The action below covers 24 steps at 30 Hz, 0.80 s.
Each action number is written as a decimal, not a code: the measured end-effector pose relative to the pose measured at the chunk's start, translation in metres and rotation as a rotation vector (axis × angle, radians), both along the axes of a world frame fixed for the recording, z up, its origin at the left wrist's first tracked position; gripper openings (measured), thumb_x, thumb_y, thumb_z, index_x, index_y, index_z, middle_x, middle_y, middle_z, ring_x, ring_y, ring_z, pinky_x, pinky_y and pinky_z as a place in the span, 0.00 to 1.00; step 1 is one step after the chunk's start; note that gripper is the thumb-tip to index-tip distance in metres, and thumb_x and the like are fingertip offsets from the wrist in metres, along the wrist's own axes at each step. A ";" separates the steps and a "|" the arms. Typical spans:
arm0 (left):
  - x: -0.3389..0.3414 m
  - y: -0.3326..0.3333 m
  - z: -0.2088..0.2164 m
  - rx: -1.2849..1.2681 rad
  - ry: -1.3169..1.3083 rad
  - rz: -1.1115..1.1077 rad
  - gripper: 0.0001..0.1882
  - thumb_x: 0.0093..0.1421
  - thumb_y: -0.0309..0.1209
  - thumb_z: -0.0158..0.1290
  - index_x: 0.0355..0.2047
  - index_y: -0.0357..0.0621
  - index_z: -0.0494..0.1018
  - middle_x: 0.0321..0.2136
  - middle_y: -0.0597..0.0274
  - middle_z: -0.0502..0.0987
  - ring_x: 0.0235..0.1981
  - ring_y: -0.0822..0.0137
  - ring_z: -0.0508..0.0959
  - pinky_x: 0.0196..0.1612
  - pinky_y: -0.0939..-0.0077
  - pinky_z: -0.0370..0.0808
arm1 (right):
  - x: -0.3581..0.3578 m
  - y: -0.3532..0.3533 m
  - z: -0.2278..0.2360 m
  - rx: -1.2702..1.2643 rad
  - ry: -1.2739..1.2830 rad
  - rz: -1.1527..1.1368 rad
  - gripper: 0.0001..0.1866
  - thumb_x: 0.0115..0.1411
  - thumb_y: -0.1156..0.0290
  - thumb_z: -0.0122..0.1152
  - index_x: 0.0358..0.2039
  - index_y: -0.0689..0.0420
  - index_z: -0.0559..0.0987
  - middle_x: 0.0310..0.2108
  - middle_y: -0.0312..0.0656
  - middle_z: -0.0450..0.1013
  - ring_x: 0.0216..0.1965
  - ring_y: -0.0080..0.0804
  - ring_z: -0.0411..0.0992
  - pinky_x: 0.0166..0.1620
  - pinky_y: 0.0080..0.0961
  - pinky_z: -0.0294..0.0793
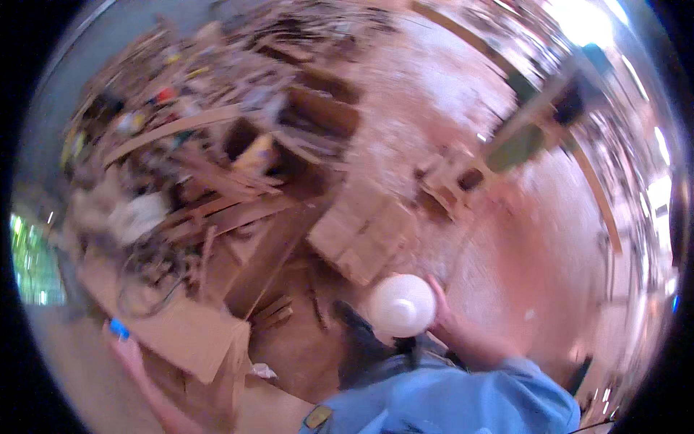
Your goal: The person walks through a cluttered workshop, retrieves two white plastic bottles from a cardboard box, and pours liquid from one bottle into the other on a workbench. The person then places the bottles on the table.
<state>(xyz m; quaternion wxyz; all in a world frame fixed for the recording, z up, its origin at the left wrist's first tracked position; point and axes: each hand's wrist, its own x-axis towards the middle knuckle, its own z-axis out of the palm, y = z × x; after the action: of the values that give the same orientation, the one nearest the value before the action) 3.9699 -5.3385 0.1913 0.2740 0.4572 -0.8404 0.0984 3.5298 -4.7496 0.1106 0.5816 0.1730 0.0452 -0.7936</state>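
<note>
Near cardboard box [359, 226], scrap wood [249, 213] — right fingers [438, 293] hold white container [400, 306], left fingers [124, 349] blue piece [119, 329].

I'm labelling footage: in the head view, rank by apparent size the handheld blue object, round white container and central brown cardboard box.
1. Central brown cardboard box
2. Round white container
3. Blue object

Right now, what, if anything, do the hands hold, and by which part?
Right hand: round white container, held by its right side. Left hand: small blue object, exact hold too blurred to tell.
</note>
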 end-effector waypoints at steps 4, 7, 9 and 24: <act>-0.035 0.100 0.038 0.075 0.043 0.052 0.29 0.65 0.37 0.59 0.61 0.35 0.67 0.56 0.45 0.75 0.55 0.51 0.76 0.59 0.55 0.72 | 0.005 -0.003 0.004 0.045 0.121 -0.025 0.39 0.68 0.35 0.47 0.67 0.52 0.71 0.68 0.44 0.68 0.69 0.48 0.64 0.71 0.60 0.56; -0.064 0.171 0.066 0.162 -0.066 0.039 0.33 0.64 0.38 0.60 0.64 0.37 0.64 0.56 0.46 0.75 0.54 0.52 0.76 0.60 0.55 0.73 | 0.009 0.016 0.002 0.087 0.093 -0.087 0.38 0.70 0.35 0.43 0.67 0.51 0.71 0.67 0.44 0.69 0.67 0.48 0.66 0.70 0.57 0.58; -0.082 0.208 0.081 0.209 -0.166 -0.002 0.35 0.63 0.38 0.62 0.66 0.39 0.61 0.56 0.46 0.75 0.54 0.52 0.76 0.60 0.55 0.73 | 0.009 0.038 -0.004 0.059 0.043 -0.112 0.38 0.68 0.34 0.46 0.67 0.49 0.71 0.67 0.44 0.69 0.67 0.48 0.66 0.70 0.57 0.59; -0.365 0.536 0.057 0.429 -0.528 -0.746 0.49 0.46 0.31 0.69 0.69 0.40 0.61 0.62 0.36 0.65 0.64 0.40 0.67 0.63 0.50 0.70 | 0.088 0.413 -0.005 0.033 0.169 -0.773 0.41 0.68 0.33 0.43 0.71 0.48 0.65 0.72 0.42 0.62 0.72 0.48 0.60 0.71 0.58 0.56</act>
<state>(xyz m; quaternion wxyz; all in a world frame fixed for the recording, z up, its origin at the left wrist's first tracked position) 3.6053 -4.8025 0.2485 -0.0316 0.1312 -0.9885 -0.0688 3.6173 -4.3368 0.1056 0.2315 0.1206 0.0371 -0.9646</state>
